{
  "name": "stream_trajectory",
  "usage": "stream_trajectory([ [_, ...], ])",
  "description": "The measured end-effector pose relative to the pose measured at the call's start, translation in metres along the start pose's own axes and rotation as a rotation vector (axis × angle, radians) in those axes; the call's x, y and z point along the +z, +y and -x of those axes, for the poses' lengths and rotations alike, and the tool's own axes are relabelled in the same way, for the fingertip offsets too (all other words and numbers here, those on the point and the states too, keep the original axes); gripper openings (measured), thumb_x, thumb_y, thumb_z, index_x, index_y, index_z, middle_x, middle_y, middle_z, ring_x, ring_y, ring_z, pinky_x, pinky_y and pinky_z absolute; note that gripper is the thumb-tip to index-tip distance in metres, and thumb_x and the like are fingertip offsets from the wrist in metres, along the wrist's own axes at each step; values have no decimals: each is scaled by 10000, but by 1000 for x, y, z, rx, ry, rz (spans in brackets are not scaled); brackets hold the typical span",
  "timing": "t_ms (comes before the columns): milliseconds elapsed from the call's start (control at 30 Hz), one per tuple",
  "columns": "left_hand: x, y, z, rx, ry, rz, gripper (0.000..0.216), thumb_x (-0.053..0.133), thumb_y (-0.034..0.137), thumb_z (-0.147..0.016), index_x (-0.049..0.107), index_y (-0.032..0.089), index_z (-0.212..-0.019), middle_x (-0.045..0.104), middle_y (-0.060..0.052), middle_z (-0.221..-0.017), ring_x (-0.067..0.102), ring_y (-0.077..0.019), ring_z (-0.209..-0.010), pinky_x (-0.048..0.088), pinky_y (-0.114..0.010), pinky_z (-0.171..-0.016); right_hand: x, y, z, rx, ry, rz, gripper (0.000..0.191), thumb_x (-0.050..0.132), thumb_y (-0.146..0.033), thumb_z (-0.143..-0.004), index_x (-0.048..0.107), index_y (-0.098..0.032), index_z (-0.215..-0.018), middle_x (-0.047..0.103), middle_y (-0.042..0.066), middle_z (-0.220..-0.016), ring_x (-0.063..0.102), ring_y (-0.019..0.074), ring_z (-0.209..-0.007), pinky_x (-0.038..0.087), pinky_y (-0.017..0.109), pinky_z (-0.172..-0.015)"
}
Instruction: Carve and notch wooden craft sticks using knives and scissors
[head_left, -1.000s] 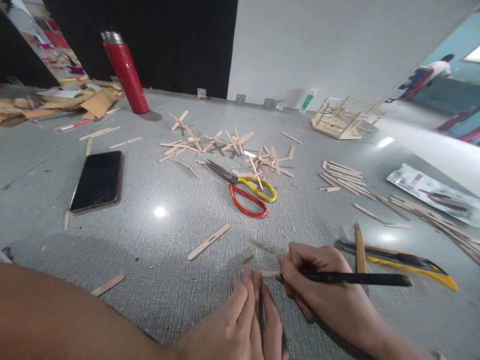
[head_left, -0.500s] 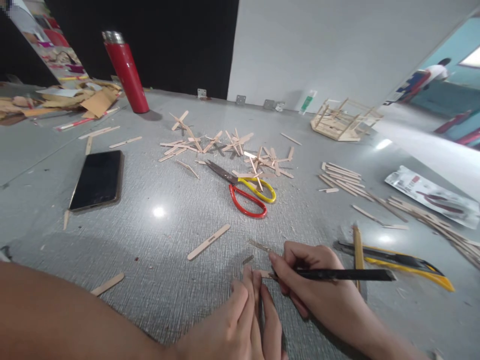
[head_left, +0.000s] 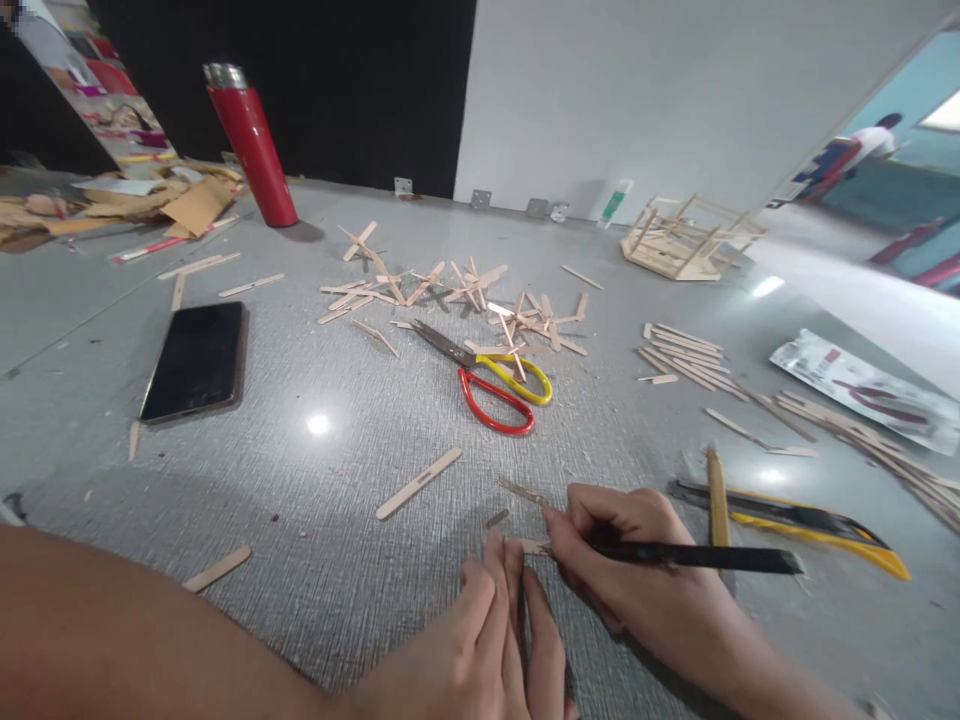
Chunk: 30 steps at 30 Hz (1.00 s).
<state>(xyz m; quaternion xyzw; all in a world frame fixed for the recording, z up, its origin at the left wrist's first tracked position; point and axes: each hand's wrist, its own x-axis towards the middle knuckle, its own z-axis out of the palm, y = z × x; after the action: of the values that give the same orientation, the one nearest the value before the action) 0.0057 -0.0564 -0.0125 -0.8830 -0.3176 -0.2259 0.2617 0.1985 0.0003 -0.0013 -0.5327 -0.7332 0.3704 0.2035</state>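
In front of me my left hand [head_left: 480, 640] presses its fingertips on a wooden craft stick [head_left: 535, 547], pinning it to the table; its fingers cover most of the stick. My right hand [head_left: 630, 555] is closed in a writing grip round a slim black pen-like tool [head_left: 697, 558], whose tip meets the stick beside my left fingers. Small wood scraps [head_left: 523, 490] lie just beyond both hands. A whole craft stick [head_left: 418, 484] rests to the left of them. Farther off lie scissors [head_left: 495, 390] with one red and one yellow handle.
Right of my hand, a yellow-and-black utility knife [head_left: 802, 520] lies by an upright-lying wooden strip [head_left: 718, 500]. More sticks [head_left: 682, 360], a stick frame [head_left: 686, 240], a phone [head_left: 196, 360], a red bottle [head_left: 255, 150] and cut stick pieces [head_left: 465, 290] stand or lie around.
The rear end of the black tool has tipped slightly toward me and right. My left hand stays almost where it was, still on the stick.
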Motion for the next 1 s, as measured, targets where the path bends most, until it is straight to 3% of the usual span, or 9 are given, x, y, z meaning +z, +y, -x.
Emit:
stream_trajectory([
  [300, 1, 2, 2, 7, 2, 17, 372, 474, 309, -1037, 725, 36, -1018, 815, -160, -981, 780, -256, -927, 449, -366, -857, -1, -6, 1, 5, 25, 14, 447, 537, -297, -980, 390, -243, -562, 417, -68, -357, 388, 73, -312, 286, 198, -337],
  [567, 1, 1, 1, 18, -4, 16, 373, 500, 331, -1028, 740, 47, -998, 818, -148, -992, 780, -237, -899, 455, -362, -843, 4, -3, 1, 70, -2, -143, 423, 577, -366, -997, 449, -233, -616, 449, -89, -386, 436, 67, -296, 316, 188, -363],
  [767, 2, 3, 1, 25, 1, 9, 383, 481, 333, -1031, 732, 44, -1015, 816, -158, -989, 778, -235, -895, 458, -370, -851, 6, -3, -1, 99, -28, -175, 449, 614, -386, -982, 420, -226, -609, 429, -96, -400, 423, 57, -310, 271, 174, -359],
  [1000, 3, 2, 0, 21, 8, 2, 393, 523, 378, -1017, 749, 57, -1000, 821, -144, -984, 779, -236, -896, 453, -357, -851, 7, -1, -1, 121, -31, -170, 477, 518, -468, -1023, 427, -225, -623, 485, -68, -450, 439, 58, -307, 262, 168, -336],
])
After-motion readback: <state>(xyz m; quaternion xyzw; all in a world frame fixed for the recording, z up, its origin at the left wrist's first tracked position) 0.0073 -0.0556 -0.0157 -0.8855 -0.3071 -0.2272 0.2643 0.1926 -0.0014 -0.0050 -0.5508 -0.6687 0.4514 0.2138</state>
